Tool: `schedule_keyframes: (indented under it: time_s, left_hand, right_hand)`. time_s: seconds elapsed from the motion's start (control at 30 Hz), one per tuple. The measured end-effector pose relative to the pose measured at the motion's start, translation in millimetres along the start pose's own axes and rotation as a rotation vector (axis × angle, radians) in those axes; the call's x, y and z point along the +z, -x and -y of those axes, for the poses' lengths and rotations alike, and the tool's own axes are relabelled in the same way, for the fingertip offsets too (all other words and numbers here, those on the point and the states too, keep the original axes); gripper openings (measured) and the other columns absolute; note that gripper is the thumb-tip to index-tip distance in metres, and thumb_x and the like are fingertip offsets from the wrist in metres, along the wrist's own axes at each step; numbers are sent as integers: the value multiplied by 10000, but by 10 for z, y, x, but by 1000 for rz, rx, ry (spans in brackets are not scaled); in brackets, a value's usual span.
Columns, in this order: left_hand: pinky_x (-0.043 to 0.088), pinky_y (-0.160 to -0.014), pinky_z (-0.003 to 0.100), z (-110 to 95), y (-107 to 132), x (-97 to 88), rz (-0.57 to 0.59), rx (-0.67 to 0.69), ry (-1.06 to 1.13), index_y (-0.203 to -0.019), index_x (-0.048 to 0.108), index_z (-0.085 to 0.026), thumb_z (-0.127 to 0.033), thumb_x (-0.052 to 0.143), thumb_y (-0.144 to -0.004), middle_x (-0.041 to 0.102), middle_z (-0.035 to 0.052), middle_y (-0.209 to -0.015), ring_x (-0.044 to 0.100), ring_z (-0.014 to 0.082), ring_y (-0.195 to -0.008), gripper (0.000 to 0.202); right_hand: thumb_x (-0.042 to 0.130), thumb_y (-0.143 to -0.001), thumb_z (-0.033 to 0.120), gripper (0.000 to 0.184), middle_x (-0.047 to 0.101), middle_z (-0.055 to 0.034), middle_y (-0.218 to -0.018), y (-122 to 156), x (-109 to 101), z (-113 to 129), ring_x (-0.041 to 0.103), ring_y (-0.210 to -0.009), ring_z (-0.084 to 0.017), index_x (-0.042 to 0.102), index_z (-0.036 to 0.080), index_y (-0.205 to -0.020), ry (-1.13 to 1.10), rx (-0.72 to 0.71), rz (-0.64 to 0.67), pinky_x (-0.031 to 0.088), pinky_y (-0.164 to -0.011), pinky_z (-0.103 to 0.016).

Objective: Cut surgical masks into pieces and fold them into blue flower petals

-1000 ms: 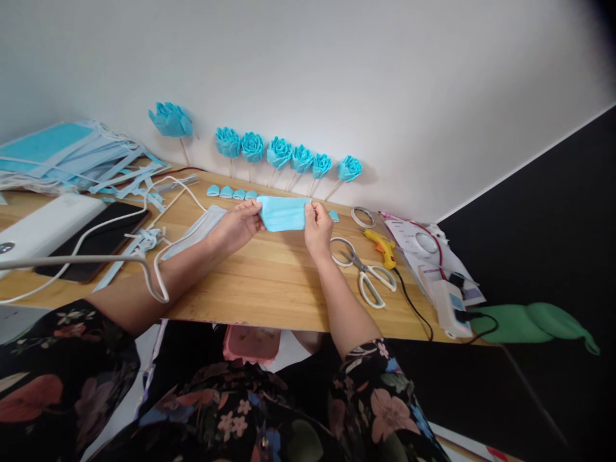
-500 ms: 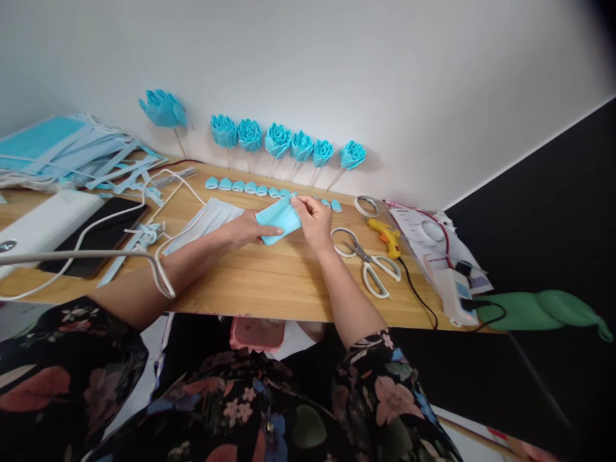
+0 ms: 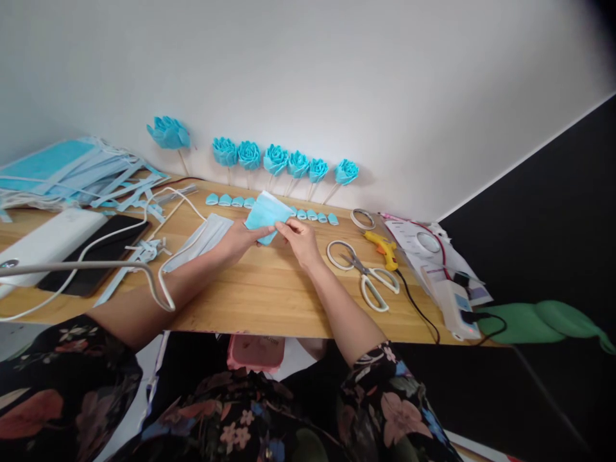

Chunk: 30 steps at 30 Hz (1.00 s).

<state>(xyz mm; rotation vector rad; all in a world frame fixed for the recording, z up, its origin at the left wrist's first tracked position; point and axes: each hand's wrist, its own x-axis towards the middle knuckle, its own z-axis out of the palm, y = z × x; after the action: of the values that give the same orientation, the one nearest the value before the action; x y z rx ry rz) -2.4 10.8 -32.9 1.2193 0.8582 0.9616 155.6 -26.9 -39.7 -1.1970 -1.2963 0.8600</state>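
Between my hands, a little above the table, is a piece of light blue face mask fabric (image 3: 267,210), tilted with one corner up. My left hand (image 3: 246,237) grips its lower left side, thumb on top. The fingertips of my right hand (image 3: 299,239) pinch its lower right edge. Behind it runs a row of small folded blue petals (image 3: 225,200), partly hidden by the fabric. A flat pale mask piece (image 3: 201,242) lies left of my left hand. To the right of my right hand are scissors (image 3: 369,274) with white handles.
Blue fabric roses (image 3: 249,156) on sticks lean along the wall. At left are a mask pile (image 3: 52,168), a white power bank (image 3: 52,247), a dark phone (image 3: 91,256) and a looping cable. Tape rolls (image 3: 362,219), a yellow glue gun (image 3: 381,248) and a power strip (image 3: 459,311) lie right.
The mask fabric has turned more upright and shifted left. My right hand has moved from its top corner to its lower edge. The view has tilted up slightly.
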Motion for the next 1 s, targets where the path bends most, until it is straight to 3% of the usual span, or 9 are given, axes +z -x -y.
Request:
schedule_keyframes:
  time_s: [0.07, 0.13, 0.3, 0.5, 0.6, 0.67, 0.77, 0.87, 1.0]
  left_hand:
    - [394, -536, 281, 11, 2, 0, 18, 8, -43, -622, 618, -168, -363, 849, -631, 564, 10, -586, 482, 137, -563, 302]
    - [383, -524, 280, 26, -4, -6, 33, 11, -64, -602, 612, -173, -373, 844, -636, 552, 10, -564, 477, 137, -548, 309]
    - [357, -493, 276, 43, -28, -14, 21, -39, -83, -602, 606, -172, -332, 848, -626, 567, 28, -555, 485, 146, -529, 291]
    - [376, -494, 276, 40, -1, 14, 15, -72, -166, -604, 640, -160, -300, 852, -620, 594, 42, -553, 510, 156, -532, 255]
    - [398, -503, 271, 52, 24, 32, 62, -68, -228, -591, 645, -150, -269, 844, -626, 595, 35, -560, 517, 150, -540, 235]
    - [415, -509, 266, 62, 25, 36, 91, -67, -211, -627, 663, -144, -234, 854, -607, 603, 27, -578, 527, 145, -549, 213]
    - [441, -532, 254, 58, -4, 26, 102, -75, -28, -774, 708, -133, -209, 867, -596, 656, 30, -674, 562, 140, -589, 250]
    - [488, -595, 252, 27, -47, 3, 97, -81, 257, -902, 720, -131, -203, 841, -652, 711, 54, -835, 615, 140, -681, 287]
    - [494, -621, 231, -3, -87, -45, 38, -79, 405, -806, 676, -133, -159, 793, -730, 706, 46, -828, 614, 114, -702, 141]
  right_hand:
    - [719, -762, 566, 472, 416, 52, -568, -12, -11, 4, 391, -589, -94, 509, 202, -547, 7, -35, -59, 360, -574, -244]
    - [726, -746, 562, 438, 455, 44, -587, -46, -48, 15, 404, -601, -100, 544, 205, -570, -60, -16, -111, 377, -573, -246]
    - [694, -726, 632, 453, 657, -18, -833, -157, -255, 79, 545, -742, -130, 720, 210, -889, -231, 73, -258, 460, -583, -234]
    - [678, -782, 620, 504, 718, -41, -1108, -139, -345, 156, 629, -957, -183, 721, 272, -1144, -3, -61, -50, 509, -775, -293]
    - [718, -778, 552, 412, 701, -13, -898, -104, -297, 153, 588, -783, -157, 745, 245, -1053, 172, -107, -12, 455, -713, -283]
    - [693, -803, 540, 334, 591, 20, -691, -101, -282, 134, 492, -653, -127, 733, 211, -847, 251, -114, -25, 387, -641, -272]
    - [625, -842, 563, 419, 417, 43, -589, -127, -298, 92, 369, -597, -107, 591, 199, -639, 257, -126, -126, 306, -590, -268]
    - [579, -858, 592, 445, 369, 48, -604, -162, -330, 46, 339, -611, -107, 513, 207, -644, 221, -129, -238, 303, -590, -261]
    - [530, -877, 600, 428, 388, 46, -631, -174, -337, 7, 353, -629, -113, 520, 210, -700, 226, -131, -300, 316, -604, -257]
